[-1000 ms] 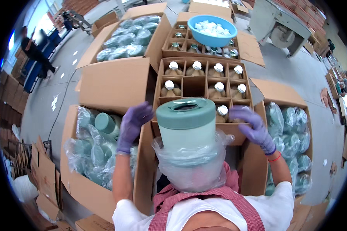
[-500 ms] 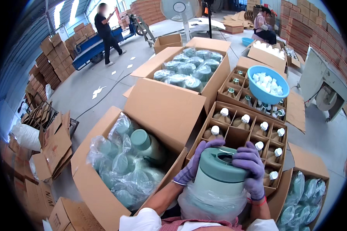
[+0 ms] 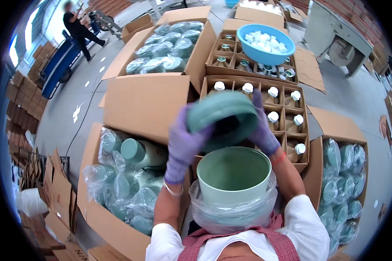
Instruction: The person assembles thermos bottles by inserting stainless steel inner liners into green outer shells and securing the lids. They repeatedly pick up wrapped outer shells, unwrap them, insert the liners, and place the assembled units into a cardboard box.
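Observation:
Between my gloved hands is a dark green lid (image 3: 224,111), raised and tilted, blurred by motion. My left hand (image 3: 182,143) grips its left side and my right hand (image 3: 261,128) holds its right side. Below the lid stands a pale green round container (image 3: 235,195), uncovered, with its hollow inside showing. A clear plastic bag (image 3: 231,217) is bunched around its lower part, close against my apron. Beyond the lid is a divided carton (image 3: 307,130) of brown-looking bottles with white caps, several in their own cells.
To the left is a carton (image 3: 89,191) of bagged green containers; a similar full carton (image 3: 200,52) stands farther back. A blue basin (image 3: 265,45) of white caps rests on another bottle carton. At right is a carton (image 3: 366,174) of bagged items. A person (image 3: 78,32) stands beside a blue cart.
The lid has come off the container and is lifted away, tilted, in both hands. The container's inside now shows. The head view has shifted.

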Demonstrator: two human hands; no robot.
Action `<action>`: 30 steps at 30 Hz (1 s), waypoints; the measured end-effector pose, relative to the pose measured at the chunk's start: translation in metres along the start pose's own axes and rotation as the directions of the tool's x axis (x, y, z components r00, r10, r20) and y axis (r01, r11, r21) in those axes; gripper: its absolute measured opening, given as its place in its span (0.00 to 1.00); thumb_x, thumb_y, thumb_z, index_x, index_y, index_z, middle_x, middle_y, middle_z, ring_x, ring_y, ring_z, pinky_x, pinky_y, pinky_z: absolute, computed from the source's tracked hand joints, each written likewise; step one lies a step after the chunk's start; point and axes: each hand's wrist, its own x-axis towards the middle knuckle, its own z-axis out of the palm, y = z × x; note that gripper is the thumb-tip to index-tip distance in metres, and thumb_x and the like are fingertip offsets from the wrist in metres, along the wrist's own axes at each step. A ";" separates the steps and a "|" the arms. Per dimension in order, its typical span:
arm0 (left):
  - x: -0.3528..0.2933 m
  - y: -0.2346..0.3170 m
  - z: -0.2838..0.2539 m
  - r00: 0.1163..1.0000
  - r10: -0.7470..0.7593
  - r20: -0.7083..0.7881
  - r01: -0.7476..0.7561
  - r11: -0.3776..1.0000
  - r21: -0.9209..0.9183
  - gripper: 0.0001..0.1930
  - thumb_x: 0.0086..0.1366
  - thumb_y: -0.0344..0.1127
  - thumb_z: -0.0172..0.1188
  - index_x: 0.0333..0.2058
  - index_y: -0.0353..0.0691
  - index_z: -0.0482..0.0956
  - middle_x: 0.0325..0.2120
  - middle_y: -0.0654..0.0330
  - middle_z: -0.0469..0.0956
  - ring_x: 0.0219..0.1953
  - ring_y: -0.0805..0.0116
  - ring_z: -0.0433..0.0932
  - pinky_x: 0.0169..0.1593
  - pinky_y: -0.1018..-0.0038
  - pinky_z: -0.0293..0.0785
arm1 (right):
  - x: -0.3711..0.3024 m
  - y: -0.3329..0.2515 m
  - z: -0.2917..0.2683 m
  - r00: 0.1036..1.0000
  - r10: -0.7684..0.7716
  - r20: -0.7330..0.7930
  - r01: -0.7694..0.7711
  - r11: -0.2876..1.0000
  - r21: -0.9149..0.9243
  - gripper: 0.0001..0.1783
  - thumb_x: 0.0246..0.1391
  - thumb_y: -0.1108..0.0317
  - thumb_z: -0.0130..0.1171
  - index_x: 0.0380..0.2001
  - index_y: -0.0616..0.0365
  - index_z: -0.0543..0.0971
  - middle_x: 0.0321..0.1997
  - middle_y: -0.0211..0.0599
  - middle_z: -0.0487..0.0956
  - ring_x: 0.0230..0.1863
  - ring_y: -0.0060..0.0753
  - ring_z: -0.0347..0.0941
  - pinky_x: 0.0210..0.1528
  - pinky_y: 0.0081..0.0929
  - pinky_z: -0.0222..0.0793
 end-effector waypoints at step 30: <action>0.001 -0.120 0.085 0.898 -0.104 0.428 0.431 0.001 -0.902 0.38 0.68 0.58 0.46 0.68 0.38 0.52 0.65 0.50 0.61 0.65 0.46 0.62 0.67 0.52 0.57 | -0.045 -0.105 0.104 0.700 0.028 0.714 0.605 -0.555 -0.571 0.45 0.44 0.60 0.70 0.66 0.46 0.64 0.67 0.43 0.62 0.64 0.44 0.63 0.64 0.42 0.63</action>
